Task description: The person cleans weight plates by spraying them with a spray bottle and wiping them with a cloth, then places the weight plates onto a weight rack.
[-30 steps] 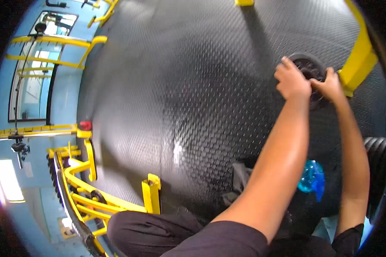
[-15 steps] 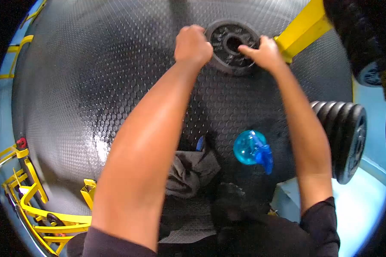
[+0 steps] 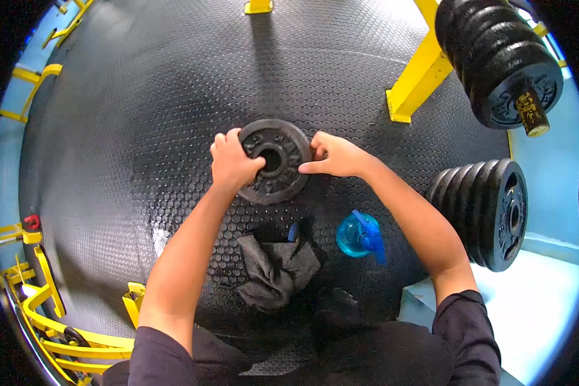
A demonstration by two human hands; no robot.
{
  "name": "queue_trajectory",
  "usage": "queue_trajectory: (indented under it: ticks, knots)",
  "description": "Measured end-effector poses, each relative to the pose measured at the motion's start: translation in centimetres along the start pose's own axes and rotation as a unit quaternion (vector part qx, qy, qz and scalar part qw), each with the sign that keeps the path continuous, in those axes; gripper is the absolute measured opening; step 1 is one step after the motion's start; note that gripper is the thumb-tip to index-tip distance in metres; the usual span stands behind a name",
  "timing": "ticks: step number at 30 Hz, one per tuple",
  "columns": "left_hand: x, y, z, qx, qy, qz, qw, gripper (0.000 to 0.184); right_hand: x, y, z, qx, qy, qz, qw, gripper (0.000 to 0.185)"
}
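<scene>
A round black weight plate [image 3: 273, 188] with raised lettering and a centre hole is between my hands, face up; I cannot tell whether it rests on the floor or is slightly raised. My left hand [image 3: 231, 159] grips its left side, thumb over the face near the hole and fingertips at the rim. On the opposite side, my right hand [image 3: 334, 154] holds the rim with thumb and curled fingers. Nearer to me lie a crumpled grey towel [image 3: 280, 270] and a translucent blue spray bottle [image 3: 355, 235] with a darker blue trigger head.
Black studded rubber flooring [image 3: 174, 109] spreads around. Several large plates [image 3: 479, 212] stand upright in a row at right. Above them, more plates [image 3: 495, 58] hang on a peg of a rack with a yellow post [image 3: 418, 77]. Yellow frames [image 3: 77, 338] line the left side.
The weight plate has come closer to me and leftward, with both hands on it. My left thumb now lies over its face; my right thumb has shifted from the hole to the rim.
</scene>
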State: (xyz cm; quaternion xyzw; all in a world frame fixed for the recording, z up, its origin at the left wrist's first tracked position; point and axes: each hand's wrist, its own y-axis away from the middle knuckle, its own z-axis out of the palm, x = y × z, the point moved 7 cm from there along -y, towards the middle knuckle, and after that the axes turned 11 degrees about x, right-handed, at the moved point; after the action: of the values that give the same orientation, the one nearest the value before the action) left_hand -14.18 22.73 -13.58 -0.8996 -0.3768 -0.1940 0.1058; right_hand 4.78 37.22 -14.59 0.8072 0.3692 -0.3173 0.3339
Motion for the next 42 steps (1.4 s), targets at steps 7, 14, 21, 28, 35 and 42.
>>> queue_trajectory:
  ticks: [7, 14, 21, 28, 35, 42]
  knots:
    - [-7.6, 6.2, -3.9, 0.05, 0.014, 0.001, 0.999, 0.082, 4.7, 14.0, -3.9, 0.063, -0.16, 0.046, 0.984, 0.067]
    - [-10.5, 5.6, -9.0, -0.035, 0.056, 0.061, 0.996, 0.033, -0.3, 23.3, 1.1, 0.292, -0.07, -0.085, 0.95, 0.12]
    - [-8.3, 8.5, -10.8, -0.029, 0.065, 0.075, 0.995, 0.046, -9.3, 17.3, 2.7, 0.274, 0.103, -0.194, 0.936, 0.06]
    - [-4.3, 18.3, -5.3, -0.087, 0.134, 0.187, 0.969, 0.013, -10.0, 12.9, 7.0, 0.172, 0.025, -0.216, 0.961, 0.047]
    - [-4.9, 17.2, -6.9, -0.045, 0.171, 0.066, 0.982, 0.029, -9.9, 11.3, 10.3, 0.103, -0.047, -0.073, 0.991, 0.028]
    - [-4.4, 16.3, -7.3, 0.031, 0.199, 0.086, 0.976, 0.025, -8.3, 10.4, 10.3, 0.083, -0.018, 0.006, 0.996, 0.028]
